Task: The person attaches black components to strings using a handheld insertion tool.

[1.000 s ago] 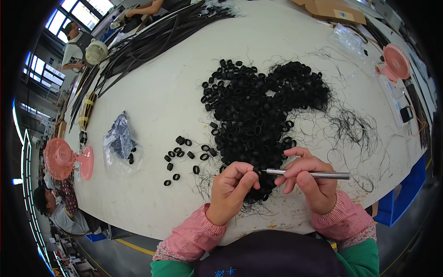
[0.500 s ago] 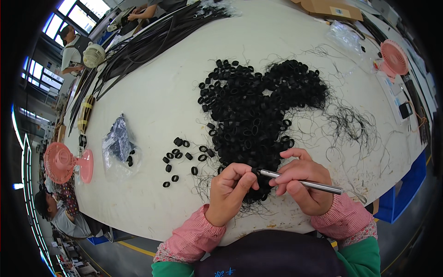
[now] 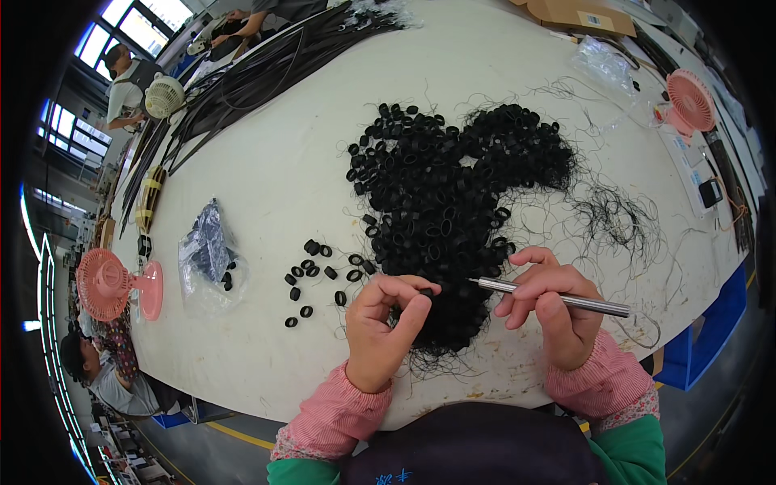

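My left hand (image 3: 386, 327) pinches a small black ring (image 3: 425, 293) between thumb and fingers at the near edge of a big pile of black rings (image 3: 444, 194). A thin silver metal tool (image 3: 550, 297) lies in my right hand (image 3: 558, 311), held like a pen, its tip pointing left toward the pinched ring. Several loose black rings (image 3: 311, 275) lie apart to the left of my left hand. Fine black threads (image 3: 618, 218) are strewn to the right of the pile. Both hands rest on the white table (image 3: 275, 162).
A clear plastic bag with black parts (image 3: 208, 255) lies at the left. Pink desk fans stand at the left edge (image 3: 109, 284) and far right (image 3: 689, 99). Long black strips (image 3: 242, 73) cover the far left, where other people work. A cardboard box (image 3: 582, 12) sits at the back.
My right hand has tilted the silver tool and drawn its tip closer to my left fingers. My left hand has stayed by the pile's near edge.
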The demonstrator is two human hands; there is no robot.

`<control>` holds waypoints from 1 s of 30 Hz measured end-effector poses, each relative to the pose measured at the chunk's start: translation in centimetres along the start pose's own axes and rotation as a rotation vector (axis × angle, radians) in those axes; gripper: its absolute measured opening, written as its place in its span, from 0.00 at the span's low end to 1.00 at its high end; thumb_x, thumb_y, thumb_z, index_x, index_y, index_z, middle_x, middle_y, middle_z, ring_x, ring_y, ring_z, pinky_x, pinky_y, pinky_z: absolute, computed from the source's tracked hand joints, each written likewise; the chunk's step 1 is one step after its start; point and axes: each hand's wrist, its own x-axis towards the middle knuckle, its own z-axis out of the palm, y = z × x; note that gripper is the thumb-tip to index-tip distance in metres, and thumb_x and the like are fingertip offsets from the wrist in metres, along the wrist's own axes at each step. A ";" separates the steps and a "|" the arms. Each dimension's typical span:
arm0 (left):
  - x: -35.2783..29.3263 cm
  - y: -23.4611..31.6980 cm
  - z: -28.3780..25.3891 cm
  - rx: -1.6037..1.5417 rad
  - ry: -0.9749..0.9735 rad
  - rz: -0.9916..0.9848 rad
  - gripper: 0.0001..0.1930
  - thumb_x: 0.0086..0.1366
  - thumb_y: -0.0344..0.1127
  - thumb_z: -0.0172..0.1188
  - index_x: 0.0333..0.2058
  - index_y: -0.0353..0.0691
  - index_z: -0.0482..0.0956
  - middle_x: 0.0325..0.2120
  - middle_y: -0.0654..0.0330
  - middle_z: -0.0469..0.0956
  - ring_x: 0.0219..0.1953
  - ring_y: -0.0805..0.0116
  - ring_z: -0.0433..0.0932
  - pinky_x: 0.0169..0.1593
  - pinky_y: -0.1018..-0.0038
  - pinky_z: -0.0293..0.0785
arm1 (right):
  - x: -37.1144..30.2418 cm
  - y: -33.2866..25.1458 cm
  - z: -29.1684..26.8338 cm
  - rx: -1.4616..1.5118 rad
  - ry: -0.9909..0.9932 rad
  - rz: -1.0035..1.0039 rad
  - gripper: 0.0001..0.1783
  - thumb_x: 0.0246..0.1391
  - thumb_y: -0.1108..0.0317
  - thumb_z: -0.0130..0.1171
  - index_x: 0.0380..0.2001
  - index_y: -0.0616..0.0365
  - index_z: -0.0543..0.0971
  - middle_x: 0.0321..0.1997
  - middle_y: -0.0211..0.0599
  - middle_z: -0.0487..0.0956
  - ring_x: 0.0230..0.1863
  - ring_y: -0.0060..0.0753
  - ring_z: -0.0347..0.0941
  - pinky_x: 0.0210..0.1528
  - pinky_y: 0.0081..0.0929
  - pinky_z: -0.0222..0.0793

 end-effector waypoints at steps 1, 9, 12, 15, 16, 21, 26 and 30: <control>0.2 0.0 -0.2 0.117 0.042 0.037 0.04 0.62 0.24 0.55 0.36 0.35 0.72 0.34 0.55 0.77 0.28 0.80 0.71 0.35 0.82 0.70 | 0.0 0.1 0.0 -0.001 0.001 0.001 0.09 0.62 0.68 0.48 0.38 0.61 0.75 0.21 0.30 0.78 0.28 0.24 0.78 0.60 0.40 0.58; 2.0 1.2 -2.0 1.343 0.206 0.457 0.13 0.51 0.24 0.59 0.38 0.44 0.78 0.38 0.63 0.76 0.40 0.65 0.71 0.64 0.54 0.50 | 0.0 0.3 -0.1 0.021 0.026 0.015 0.10 0.63 0.71 0.46 0.39 0.64 0.75 0.21 0.32 0.77 0.29 0.25 0.77 0.58 0.37 0.60; 1.5 0.7 -1.3 1.072 0.039 0.454 0.13 0.50 0.26 0.62 0.36 0.46 0.79 0.39 0.62 0.74 0.41 0.63 0.69 0.61 0.55 0.54 | -0.1 0.3 -0.1 0.021 0.026 0.022 0.10 0.63 0.72 0.45 0.39 0.65 0.75 0.21 0.32 0.77 0.29 0.25 0.77 0.57 0.36 0.61; 0.4 1.5 0.4 0.848 -0.241 0.442 0.11 0.50 0.29 0.66 0.34 0.45 0.79 0.37 0.63 0.72 0.40 0.63 0.68 0.54 0.60 0.59 | -0.1 0.3 -0.1 0.016 0.030 0.024 0.10 0.63 0.72 0.45 0.39 0.65 0.75 0.21 0.32 0.77 0.29 0.25 0.77 0.56 0.35 0.62; 0.1 1.8 0.9 0.891 -0.395 0.440 0.11 0.50 0.32 0.68 0.34 0.45 0.79 0.36 0.63 0.71 0.39 0.64 0.68 0.50 0.62 0.61 | -0.1 0.3 -0.1 0.010 0.029 0.022 0.10 0.63 0.72 0.45 0.39 0.66 0.75 0.21 0.32 0.77 0.29 0.25 0.77 0.56 0.34 0.62; -0.1 0.0 1.0 0.990 -0.493 0.547 0.12 0.50 0.35 0.69 0.33 0.44 0.79 0.36 0.64 0.70 0.39 0.65 0.68 0.46 0.67 0.61 | -0.1 0.3 0.0 0.012 0.037 0.030 0.10 0.63 0.72 0.45 0.39 0.66 0.74 0.23 0.35 0.77 0.28 0.25 0.77 0.55 0.34 0.63; 0.2 0.3 1.0 0.736 -0.318 0.472 0.12 0.51 0.33 0.70 0.31 0.42 0.75 0.36 0.64 0.76 0.35 0.69 0.71 0.43 0.72 0.65 | -0.1 0.3 0.1 -0.004 0.042 0.030 0.10 0.63 0.71 0.46 0.40 0.65 0.75 0.25 0.36 0.78 0.31 0.27 0.76 0.51 0.31 0.66; -0.8 -1.5 1.6 -0.167 -0.217 0.051 0.14 0.57 0.31 0.69 0.28 0.41 0.68 0.25 0.64 0.77 0.22 0.86 0.65 0.26 0.87 0.64 | 0.2 0.2 0.8 -0.135 -0.092 0.015 0.10 0.56 0.74 0.56 0.42 0.60 0.76 0.31 0.36 0.79 0.36 0.34 0.76 0.44 0.30 0.69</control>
